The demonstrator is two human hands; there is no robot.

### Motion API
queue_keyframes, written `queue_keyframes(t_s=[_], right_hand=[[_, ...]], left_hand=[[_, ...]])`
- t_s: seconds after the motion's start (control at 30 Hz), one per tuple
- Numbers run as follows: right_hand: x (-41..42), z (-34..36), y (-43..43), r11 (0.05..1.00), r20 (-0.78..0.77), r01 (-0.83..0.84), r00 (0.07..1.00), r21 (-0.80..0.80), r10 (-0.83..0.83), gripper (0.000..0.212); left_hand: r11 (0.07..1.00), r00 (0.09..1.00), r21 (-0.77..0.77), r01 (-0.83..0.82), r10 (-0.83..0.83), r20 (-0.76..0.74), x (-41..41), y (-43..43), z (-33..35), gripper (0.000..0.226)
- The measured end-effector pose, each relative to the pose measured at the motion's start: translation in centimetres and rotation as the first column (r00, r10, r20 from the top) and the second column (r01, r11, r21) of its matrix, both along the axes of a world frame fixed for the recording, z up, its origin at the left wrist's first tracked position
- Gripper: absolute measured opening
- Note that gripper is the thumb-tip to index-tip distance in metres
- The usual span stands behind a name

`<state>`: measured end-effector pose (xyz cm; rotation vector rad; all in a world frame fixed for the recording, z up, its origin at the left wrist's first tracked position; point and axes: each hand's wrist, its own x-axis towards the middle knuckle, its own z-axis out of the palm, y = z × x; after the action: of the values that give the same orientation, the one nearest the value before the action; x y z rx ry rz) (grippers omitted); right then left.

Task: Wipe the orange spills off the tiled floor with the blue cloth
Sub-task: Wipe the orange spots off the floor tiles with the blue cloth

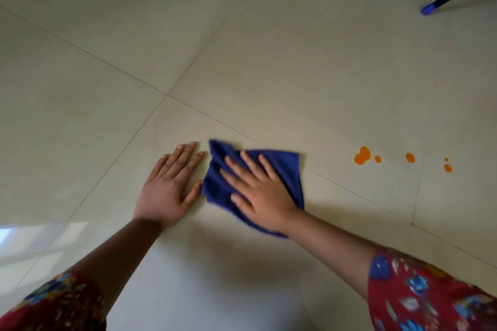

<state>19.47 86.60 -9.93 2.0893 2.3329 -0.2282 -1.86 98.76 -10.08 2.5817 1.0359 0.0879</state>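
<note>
Pressing down with straight, spread fingers, the right hand (258, 191) pins the blue cloth (290, 166) flat to the tiled floor (269, 62) without curling round it. The left hand (166, 188) lies open, palm down on bare tile at the cloth's 9 o'clock, apparently as a brace. The orange spills (362, 156) sit well apart at the cloth's 3 o'clock, a row of drops not yet wiped. Done well, the cloth should slide toward 3 o'clock under even palm pressure and cover the largest blot first. It should then gather the smaller drops inward rather than smear them across the grout line.
</note>
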Motion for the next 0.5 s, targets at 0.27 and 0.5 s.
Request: queue_keyframes(t_s=[0.27, 0.5], right_hand=[[7.4, 0.0, -5.6, 0.942, -0.126, 0.332, 0.937, 0.046, -0.325, 0.049], [0.1, -0.4, -3.6, 0.996, -0.092, -0.008, 0.996, 0.084, 0.016, 0.046]], left_hand=[[1.000, 1.000, 0.024, -0.006, 0.006, 0.010, -0.1, 0.1, -0.1, 0.060], [0.998, 0.997, 0.019, 0.052, -0.053, 0.048, -0.3, 0.0, 0.0, 0.057]])
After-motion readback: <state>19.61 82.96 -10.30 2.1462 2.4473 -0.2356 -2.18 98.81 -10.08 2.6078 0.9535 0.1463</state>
